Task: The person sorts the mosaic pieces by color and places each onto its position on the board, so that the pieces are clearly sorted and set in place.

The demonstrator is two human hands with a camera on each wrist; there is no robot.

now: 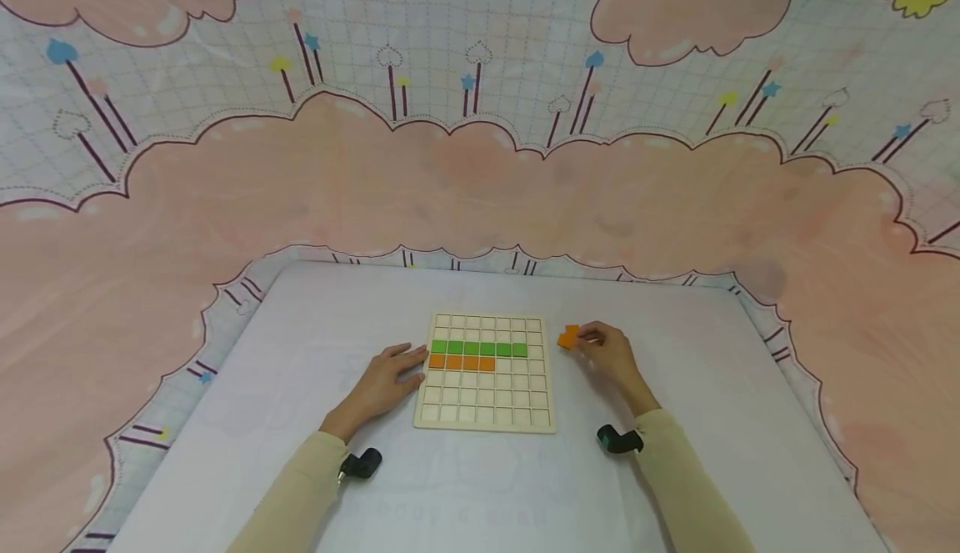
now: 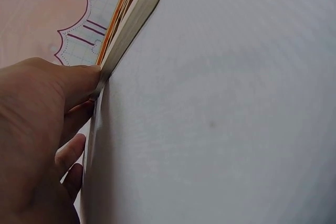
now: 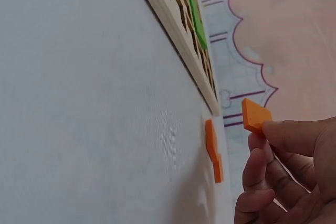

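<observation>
A pale wooden grid board (image 1: 483,397) lies on the white table. One row holds several green tiles (image 1: 472,348), and the row just below it several orange tiles (image 1: 462,362) starting from the left. My left hand (image 1: 382,382) rests at the board's left edge, and its thumb (image 2: 81,81) touches the rim in the left wrist view. To the right of the board, my right hand (image 1: 609,359) pinches a square orange tile (image 3: 255,115) between thumb and fingers, raised above the table. Loose orange tiles (image 3: 211,139) lie below that hand, near the board's corner.
The white table (image 1: 315,311) reaches out on all sides of the board. Behind it hangs a cloth (image 1: 480,194) printed with clouds. A small black camera sits at the left wrist (image 1: 362,463) and another at the right wrist (image 1: 619,439).
</observation>
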